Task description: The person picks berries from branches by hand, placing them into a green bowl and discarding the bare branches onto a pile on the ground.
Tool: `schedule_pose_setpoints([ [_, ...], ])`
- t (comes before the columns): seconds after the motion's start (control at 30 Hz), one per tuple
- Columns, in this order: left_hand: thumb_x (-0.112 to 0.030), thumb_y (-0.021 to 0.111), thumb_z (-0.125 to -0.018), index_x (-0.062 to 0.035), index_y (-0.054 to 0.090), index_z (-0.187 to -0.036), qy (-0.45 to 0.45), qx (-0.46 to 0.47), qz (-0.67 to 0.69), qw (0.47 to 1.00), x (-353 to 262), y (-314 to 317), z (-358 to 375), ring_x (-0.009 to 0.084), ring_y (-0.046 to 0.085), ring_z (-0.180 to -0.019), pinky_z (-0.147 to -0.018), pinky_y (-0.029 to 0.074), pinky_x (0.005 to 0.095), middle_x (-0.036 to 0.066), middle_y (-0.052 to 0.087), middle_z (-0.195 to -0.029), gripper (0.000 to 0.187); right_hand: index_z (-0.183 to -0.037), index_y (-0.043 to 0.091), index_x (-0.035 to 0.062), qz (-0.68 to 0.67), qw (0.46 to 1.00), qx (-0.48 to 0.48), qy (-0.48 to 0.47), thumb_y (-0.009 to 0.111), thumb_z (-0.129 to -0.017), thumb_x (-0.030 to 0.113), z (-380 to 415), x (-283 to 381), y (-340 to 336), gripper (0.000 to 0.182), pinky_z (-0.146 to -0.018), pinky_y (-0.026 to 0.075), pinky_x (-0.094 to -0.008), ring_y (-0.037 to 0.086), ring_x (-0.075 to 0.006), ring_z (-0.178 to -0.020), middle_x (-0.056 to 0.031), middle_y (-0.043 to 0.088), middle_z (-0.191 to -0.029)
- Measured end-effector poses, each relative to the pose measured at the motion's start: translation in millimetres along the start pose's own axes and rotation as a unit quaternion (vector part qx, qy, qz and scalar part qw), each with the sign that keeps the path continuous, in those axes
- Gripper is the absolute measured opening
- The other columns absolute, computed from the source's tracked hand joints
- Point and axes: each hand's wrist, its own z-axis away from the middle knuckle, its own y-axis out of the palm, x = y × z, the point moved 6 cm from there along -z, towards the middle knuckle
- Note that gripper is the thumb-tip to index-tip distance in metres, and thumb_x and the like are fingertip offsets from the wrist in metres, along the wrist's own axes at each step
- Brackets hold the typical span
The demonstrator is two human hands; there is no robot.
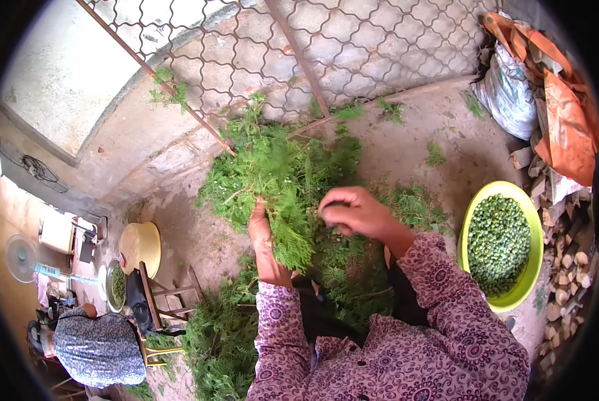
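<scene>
My left hand (260,226) is closed round the stem of a leafy green branch (259,167), whose feathery foliage spreads above and to the right of the fingers. Just right of it, my right hand (356,212) has its fingers curled together beside the foliage; what they hold, if anything, is too small to make out. More cut greenery (222,334) lies on the ground around my legs. To the right stands a yellow-green basin (464,250) with many small green fruits or cones (500,244) in it.
Metal lattice (299,60) runs across the top. Stacked firewood (566,287), a white sack (510,93) and an orange bag (566,127) are at the right. Another person (99,347) sits lower left, near a wooden chair (156,297), a fan (22,257) and a yellow tub (154,247).
</scene>
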Motion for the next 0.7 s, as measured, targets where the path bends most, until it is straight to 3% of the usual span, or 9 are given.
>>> schedule_pose_setpoints([
  [0.13, -0.021, 0.048, -0.086, -0.0038, 0.052, -0.089, 0.0, 0.099, 0.164, 0.981, 0, -10, 0, 0.0209, 0.054, -0.068, -0.061, 0.047, 0.0351, 0.008, 0.057, -0.078, 0.018, -0.088, 0.056, 0.0051, -0.06, 0.967, -0.228, -0.097, 0.053, -0.077, 0.005, 47, 23, -54, 0.011, -0.038, 0.028, -0.0169, 0.037, -0.0034, -0.042, -0.0006, 0.051, -0.062],
  [0.2, -0.02, 0.049, -0.085, -0.0032, 0.051, -0.087, 0.044, 0.008, 0.147, 0.988, -3, 2, 18, 0.0202, 0.051, -0.064, -0.06, 0.046, 0.0349, 0.006, 0.054, -0.072, 0.017, -0.088, 0.057, 0.007, -0.029, 0.919, -0.37, -0.131, 0.055, -0.076, 0.005, 97, 24, -90, 0.013, -0.037, 0.027, -0.0158, 0.036, -0.0027, -0.042, 0.001, 0.051, -0.061],
  [0.33, -0.022, 0.05, -0.086, -0.0055, 0.05, -0.086, -0.014, 0.119, 0.172, 0.978, 6, 1, 29, 0.0184, 0.046, -0.061, -0.058, 0.042, 0.0322, 0.003, 0.046, -0.065, 0.017, -0.089, 0.058, 0.0095, 0.102, 0.807, -0.549, -0.193, 0.057, -0.077, 0.007, 223, 27, -167, 0.013, -0.037, 0.029, -0.0155, 0.038, -0.0021, -0.042, 0.0036, 0.052, -0.059],
  [0.4, -0.025, 0.05, -0.085, -0.0064, 0.05, -0.088, 0.04, 0.14, 0.064, 0.987, 3, -2, 40, 0.0181, 0.048, -0.064, -0.06, 0.042, 0.0331, 0.004, 0.049, -0.068, 0.019, -0.096, 0.057, 0.0074, 0.174, 0.759, -0.602, -0.178, 0.058, -0.077, 0.012, 296, 5, -237, 0.019, -0.044, 0.039, -0.0207, 0.049, -0.0096, -0.05, -0.0023, 0.057, -0.069],
  [0.47, -0.027, 0.051, -0.084, -0.007, 0.051, -0.087, 0.039, 0.135, 0.029, 0.99, 6, -24, 44, 0.0176, 0.051, -0.063, -0.058, 0.044, 0.0317, 0.005, 0.053, -0.071, 0.02, -0.107, 0.054, 0.0057, 0.49, 0.577, -0.648, -0.087, 0.061, -0.075, 0.023, 335, 21, -246, 0.037, -0.065, 0.047, -0.0307, 0.058, -0.0231, -0.075, -0.0125, 0.059, -0.089],
  [0.5, -0.027, 0.052, -0.083, -0.0076, 0.053, -0.088, 0.048, 0.088, -0.01, 0.995, 5, -53, 37, 0.0173, 0.053, -0.063, -0.056, 0.045, 0.0303, 0.005, 0.055, -0.073, 0.02, -0.114, 0.049, 0.0046, 0.528, 0.551, -0.645, 0.045, 0.063, -0.072, 0.034, 354, -9, -283, 0.053, -0.086, 0.04, -0.037, 0.05, -0.032, -0.1, -0.0205, 0.051, -0.109],
  [0.53, -0.028, 0.053, -0.083, -0.0081, 0.054, -0.089, 0.055, 0.043, -0.051, 0.996, 1, -79, 37, 0.017, 0.054, -0.063, -0.054, 0.045, 0.0289, 0.005, 0.057, -0.075, 0.02, -0.116, 0.048, 0.0053, 0.539, 0.565, -0.593, 0.198, 0.061, -0.071, 0.039, 364, -23, -282, 0.058, -0.09, 0.036, -0.038, 0.048, -0.0329, -0.103, -0.0216, 0.046, -0.117],
  [0.6, -0.017, 0.055, -0.08, -0.0045, 0.053, -0.109, 0.098, 0.055, -0.031, 0.993, -23, -112, 59, 0.0172, 0.053, -0.093, -0.084, 0.043, 0.0343, 0.006, 0.056, -0.103, 0.031, -0.115, 0.049, 0.0048, 0.578, 0.518, -0.57, 0.271, 0.059, -0.071, 0.042, 390, -46, -277, 0.059, -0.091, 0.035, -0.0372, 0.048, -0.0327, -0.103, -0.0207, 0.049, -0.114],
  [0.7, -0.024, 0.05, -0.083, -0.0008, 0.051, -0.111, 0.232, 0.037, -0.215, 0.948, -73, -175, 101, 0.0212, 0.049, -0.102, -0.092, 0.036, 0.0359, 0.011, 0.053, -0.11, 0.037, -0.102, 0.056, 0.003, 0.351, 0.612, -0.676, 0.211, 0.058, -0.073, 0.041, 427, -96, -298, 0.048, -0.07, 0.041, -0.0339, 0.053, -0.0233, -0.076, -0.014, 0.057, -0.084],
])
